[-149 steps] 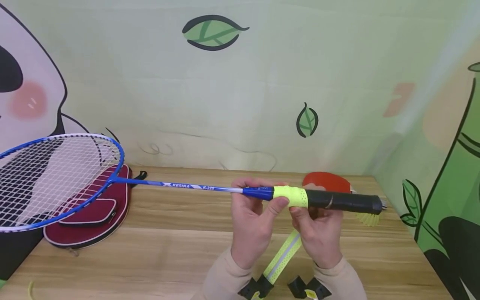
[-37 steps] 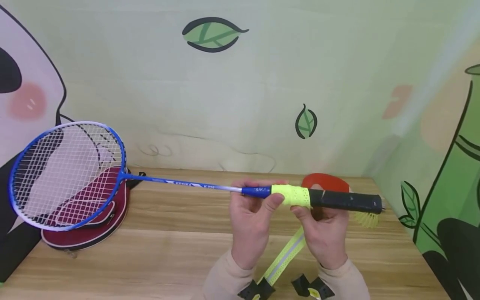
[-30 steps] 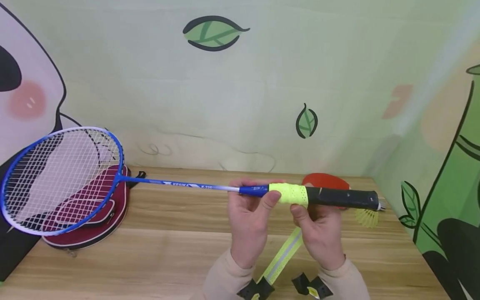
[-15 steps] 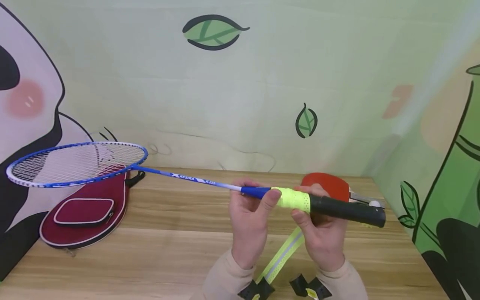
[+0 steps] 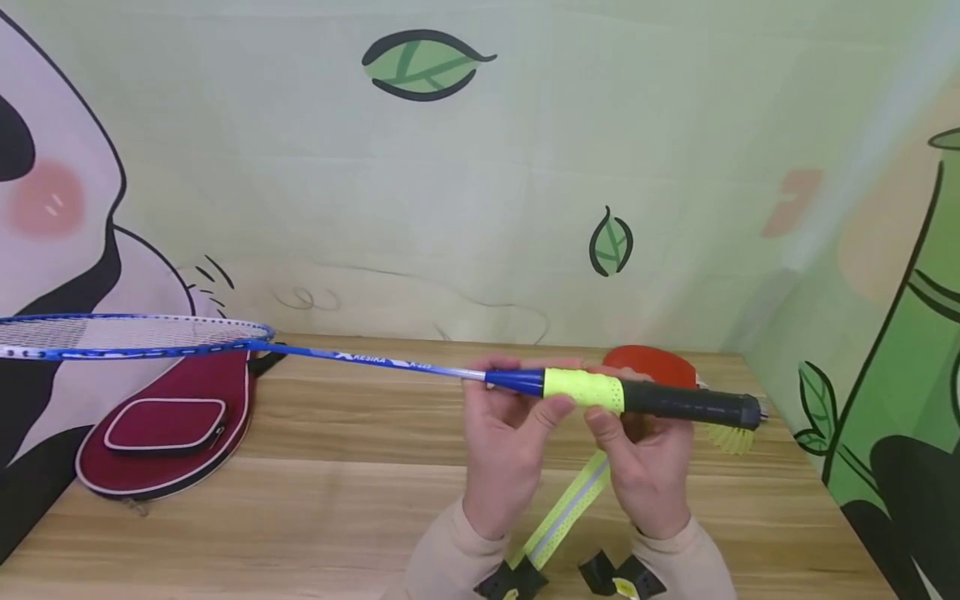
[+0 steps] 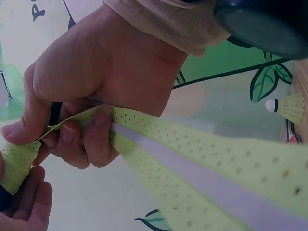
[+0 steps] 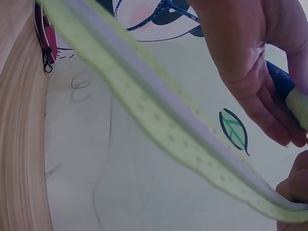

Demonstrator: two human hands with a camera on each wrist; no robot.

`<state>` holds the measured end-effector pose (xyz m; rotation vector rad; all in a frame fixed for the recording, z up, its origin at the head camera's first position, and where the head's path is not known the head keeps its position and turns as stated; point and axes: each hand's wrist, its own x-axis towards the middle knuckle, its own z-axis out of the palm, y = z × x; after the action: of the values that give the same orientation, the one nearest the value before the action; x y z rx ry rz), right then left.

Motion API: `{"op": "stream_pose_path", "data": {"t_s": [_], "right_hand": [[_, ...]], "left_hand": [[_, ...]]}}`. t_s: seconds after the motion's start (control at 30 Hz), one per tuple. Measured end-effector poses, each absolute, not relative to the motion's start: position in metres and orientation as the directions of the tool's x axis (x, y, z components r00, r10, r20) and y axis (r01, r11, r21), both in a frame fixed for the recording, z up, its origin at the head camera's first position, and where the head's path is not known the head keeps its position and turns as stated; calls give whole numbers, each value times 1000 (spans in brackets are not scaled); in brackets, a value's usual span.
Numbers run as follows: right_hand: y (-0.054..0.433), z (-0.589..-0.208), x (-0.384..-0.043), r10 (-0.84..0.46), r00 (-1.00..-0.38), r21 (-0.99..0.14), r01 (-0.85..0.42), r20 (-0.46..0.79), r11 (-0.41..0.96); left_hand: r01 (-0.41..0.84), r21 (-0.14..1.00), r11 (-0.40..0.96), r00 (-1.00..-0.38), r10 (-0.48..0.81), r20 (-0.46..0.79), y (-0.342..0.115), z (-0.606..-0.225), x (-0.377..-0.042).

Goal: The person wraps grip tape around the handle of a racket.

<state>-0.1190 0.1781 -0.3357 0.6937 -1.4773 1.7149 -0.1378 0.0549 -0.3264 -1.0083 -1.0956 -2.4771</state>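
Observation:
A blue and white badminton racket (image 5: 390, 362) is held level above the table, its head nearly edge-on at the left. My left hand (image 5: 498, 458) holds it at the blue cone and top of the handle. Perforated yellow-green grip tape (image 5: 583, 390) wraps the upper part of the black handle (image 5: 690, 404). My right hand (image 5: 648, 467) is beside the wrap, thumb against its lower edge. In the left wrist view the right hand's curled fingers hold the loose tape (image 6: 192, 163), which has a pale centre stripe. That tape also crosses the right wrist view and hangs down between my forearms.
A maroon zipped case (image 5: 165, 467) lies on the wooden table (image 5: 337, 525) at the left. Behind the handle are a red table tennis paddle (image 5: 648, 364), partly hidden, and a yellow shuttlecock (image 5: 731, 437). A printed cloth wall (image 5: 480, 183) stands behind the table.
The racket has been rolled about its length, so its head goes from showing its strings to nearly edge-on. Both hands stay in about the same place; the wrap looks much the same.

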Motion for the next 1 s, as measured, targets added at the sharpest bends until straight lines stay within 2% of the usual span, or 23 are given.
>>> {"op": "stream_pose_path", "data": {"t_s": [0.53,0.73,1.0], "right_hand": [[178,-337,-118,103,-695,-689,-719,712,-92],[179,-337,-120,142,-652,-640,-759,745,-124],[181,-337,-122,175,-602,-598,-797,779,-79]], "left_hand": [[510,567,-647,-749,-10,663,51,-325,-140],[498,571,-653,-758,-7,652,53,-326,-140],[502,589,-634,-765,-7,644,54,-327,-138]]}}
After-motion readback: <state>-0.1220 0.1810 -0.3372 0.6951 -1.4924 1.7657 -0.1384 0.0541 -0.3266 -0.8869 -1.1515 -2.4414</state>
